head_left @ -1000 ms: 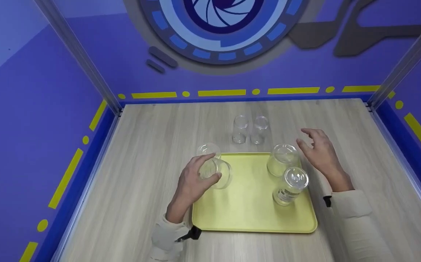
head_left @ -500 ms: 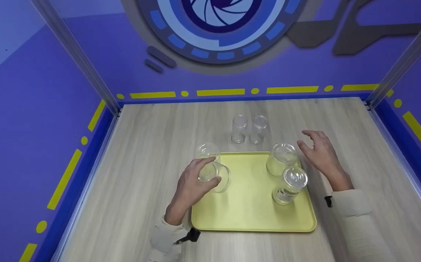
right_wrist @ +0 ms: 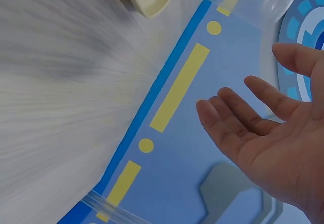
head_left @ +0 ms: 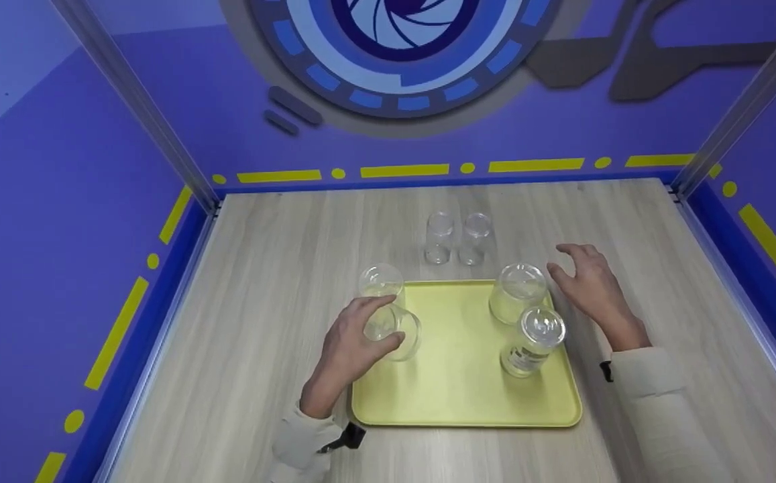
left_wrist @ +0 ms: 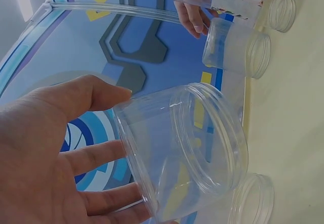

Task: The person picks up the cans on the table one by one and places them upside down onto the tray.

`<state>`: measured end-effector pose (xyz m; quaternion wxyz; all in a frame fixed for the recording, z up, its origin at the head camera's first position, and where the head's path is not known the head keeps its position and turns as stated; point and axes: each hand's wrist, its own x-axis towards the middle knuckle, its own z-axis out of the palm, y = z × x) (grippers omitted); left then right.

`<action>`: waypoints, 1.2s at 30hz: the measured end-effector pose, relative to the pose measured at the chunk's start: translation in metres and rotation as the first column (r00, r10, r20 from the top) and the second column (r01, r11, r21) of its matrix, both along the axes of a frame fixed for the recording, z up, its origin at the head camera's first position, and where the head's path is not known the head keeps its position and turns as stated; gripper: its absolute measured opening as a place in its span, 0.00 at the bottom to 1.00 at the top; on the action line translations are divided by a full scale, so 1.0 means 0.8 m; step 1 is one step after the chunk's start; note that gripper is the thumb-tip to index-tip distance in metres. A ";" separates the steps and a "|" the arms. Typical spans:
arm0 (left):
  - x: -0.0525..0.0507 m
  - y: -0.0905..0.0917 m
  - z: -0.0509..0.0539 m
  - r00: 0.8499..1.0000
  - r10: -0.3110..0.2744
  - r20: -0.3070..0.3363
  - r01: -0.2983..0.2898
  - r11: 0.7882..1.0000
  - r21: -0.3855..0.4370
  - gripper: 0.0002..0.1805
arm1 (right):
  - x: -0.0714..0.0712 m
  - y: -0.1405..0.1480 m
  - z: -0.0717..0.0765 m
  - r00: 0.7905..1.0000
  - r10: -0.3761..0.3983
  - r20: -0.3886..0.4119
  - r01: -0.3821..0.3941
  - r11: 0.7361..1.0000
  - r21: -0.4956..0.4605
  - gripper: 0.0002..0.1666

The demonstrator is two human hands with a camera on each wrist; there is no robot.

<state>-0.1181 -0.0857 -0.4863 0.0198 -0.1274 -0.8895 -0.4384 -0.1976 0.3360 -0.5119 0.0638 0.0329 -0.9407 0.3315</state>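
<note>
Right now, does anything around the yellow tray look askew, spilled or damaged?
Only the clear jar in the left hand looks askew: it tilts over the tray, while the labelled jar stands straight. It is held, not toppled. No spill or damage shows.

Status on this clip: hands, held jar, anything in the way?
Left hand gripping clear jar, tilted, mouth toward yellow tray. Right hand holding nothing, right of tray. Second jar close behind held one; whether touching, unclear.

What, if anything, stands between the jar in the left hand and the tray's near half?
Nothing visible: the left hand holds the tilted jar with bare tray on its near side; another jar stands beyond, at the far left corner.
</note>
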 end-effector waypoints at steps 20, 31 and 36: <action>0.012 -0.015 -0.011 1.000 0.006 0.020 -0.005 1.000 -0.030 0.31 | -0.008 0.003 -0.011 0.998 0.015 0.067 -0.018 0.999 0.036 0.32; 0.013 -0.015 -0.013 0.999 0.005 0.036 -0.002 0.997 -0.074 0.32 | -0.013 0.007 -0.021 0.997 0.019 0.078 -0.025 0.997 0.074 0.31; 0.014 -0.015 -0.016 0.999 0.013 0.040 -0.008 0.995 -0.103 0.31 | -0.017 0.008 -0.026 0.996 0.017 0.090 -0.026 0.994 0.102 0.31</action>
